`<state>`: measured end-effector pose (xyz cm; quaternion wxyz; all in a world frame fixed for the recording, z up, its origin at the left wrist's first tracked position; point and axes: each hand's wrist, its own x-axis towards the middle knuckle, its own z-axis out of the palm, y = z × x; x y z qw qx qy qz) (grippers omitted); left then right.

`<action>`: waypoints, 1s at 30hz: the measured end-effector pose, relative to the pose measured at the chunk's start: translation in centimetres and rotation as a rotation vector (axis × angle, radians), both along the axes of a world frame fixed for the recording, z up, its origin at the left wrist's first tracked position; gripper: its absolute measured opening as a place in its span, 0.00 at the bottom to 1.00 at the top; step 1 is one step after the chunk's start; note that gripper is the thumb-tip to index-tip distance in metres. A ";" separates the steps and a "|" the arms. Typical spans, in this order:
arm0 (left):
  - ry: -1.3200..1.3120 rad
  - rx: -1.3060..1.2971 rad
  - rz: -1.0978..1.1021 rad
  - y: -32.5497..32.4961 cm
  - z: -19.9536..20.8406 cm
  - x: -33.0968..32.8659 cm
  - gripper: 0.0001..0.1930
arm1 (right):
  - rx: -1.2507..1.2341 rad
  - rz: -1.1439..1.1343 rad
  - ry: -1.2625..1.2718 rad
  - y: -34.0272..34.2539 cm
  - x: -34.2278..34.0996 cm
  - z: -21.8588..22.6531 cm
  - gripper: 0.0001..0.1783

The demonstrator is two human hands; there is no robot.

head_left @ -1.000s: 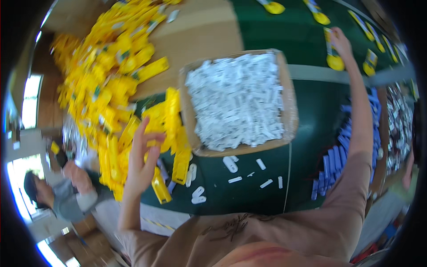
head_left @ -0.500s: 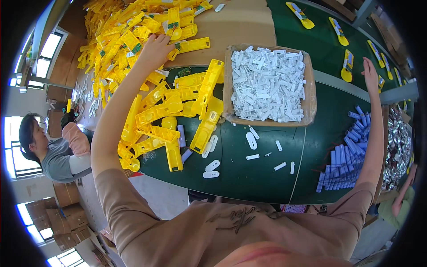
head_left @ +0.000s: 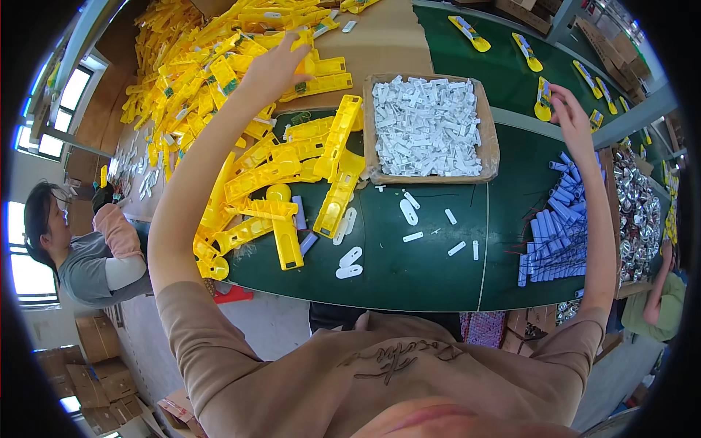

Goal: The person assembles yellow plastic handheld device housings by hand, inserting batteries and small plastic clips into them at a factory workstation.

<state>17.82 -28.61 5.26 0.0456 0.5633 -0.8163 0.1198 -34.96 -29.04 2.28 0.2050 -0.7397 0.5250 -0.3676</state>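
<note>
My left hand (head_left: 274, 67) reaches to the near right side of a large heap of yellow plastic housings (head_left: 204, 66). Its fingers are spread over the housings, and nothing shows in its grasp. On the right, my right hand (head_left: 571, 113) is over the green belt with fingers apart and loosely bent. Its fingertips are beside a yellow housing with a blue part (head_left: 542, 100); whether they touch it I cannot tell. Between my arms stands a cardboard box (head_left: 488, 157) full of small white plastic pieces (head_left: 427, 124). Several more yellow housings (head_left: 285, 182) lie loosely piled by my left forearm.
Purple-blue cylinders with wires (head_left: 551, 241) are stacked inside my right forearm. Loose white covers (head_left: 349, 257) lie on the green table (head_left: 409, 281). Shiny metal parts (head_left: 637, 212) fill a container at right. A metal post (head_left: 635, 117) stands beyond my right hand. A co-worker (head_left: 95, 255) is at left.
My left hand has lifted slightly off the housings and spread its fingers. My right hand has come lower-angled and closer to the yellow housing on the belt, its fingers more bent. The whole view has shifted.
</note>
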 end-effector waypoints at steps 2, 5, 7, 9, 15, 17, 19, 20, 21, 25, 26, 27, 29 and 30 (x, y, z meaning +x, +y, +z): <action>0.042 -0.031 0.023 0.8 1.4 -1.5 0.27 | 0.007 0.109 -0.033 0.7 4.3 0.5 0.17; 0.043 -0.171 0.002 0.4 0.9 -1.5 0.29 | -0.078 0.311 -0.026 1.7 11.3 0.6 0.17; 0.003 -0.280 -0.047 0.2 1.2 -1.8 0.30 | -0.101 0.455 -0.058 2.4 15.9 0.1 0.19; 0.309 -0.057 0.050 1.5 4.1 -2.8 0.32 | -0.169 0.521 0.011 3.6 20.3 0.3 0.25; 0.829 0.056 0.057 7.4 11.6 -9.5 0.24 | -0.292 0.462 -0.242 -0.3 27.9 0.3 0.31; 0.886 0.094 0.077 6.4 11.3 -7.5 0.25 | -0.106 0.560 -0.358 1.5 27.9 2.8 0.30; 1.268 0.163 -0.228 6.3 10.7 -6.9 0.25 | 0.086 0.639 -0.466 3.2 27.0 4.4 0.29; 1.271 0.168 -0.232 6.5 9.5 -6.8 0.25 | 0.150 0.687 -0.568 4.0 26.4 4.5 0.29; 1.444 0.372 -0.281 6.8 8.2 -6.6 0.30 | 0.215 0.734 -0.669 4.8 25.9 4.6 0.28; 1.364 0.449 -0.456 10.7 6.1 -9.9 0.32 | 0.541 0.776 -0.833 10.1 24.5 5.5 0.31; 1.366 0.460 -0.464 11.4 5.7 -10.7 0.32 | 0.678 0.891 -0.956 10.7 23.9 4.6 0.35; 1.480 0.496 -0.512 11.9 5.4 -11.4 0.32 | 0.816 1.005 -1.080 11.4 23.4 3.9 0.39; 1.712 0.548 -0.573 13.2 4.8 -12.1 0.34 | 0.940 0.964 -1.174 14.5 23.7 2.9 0.44; 1.716 0.484 -0.528 13.8 4.7 -12.4 0.35 | 0.908 0.941 -1.141 15.5 23.8 1.5 0.41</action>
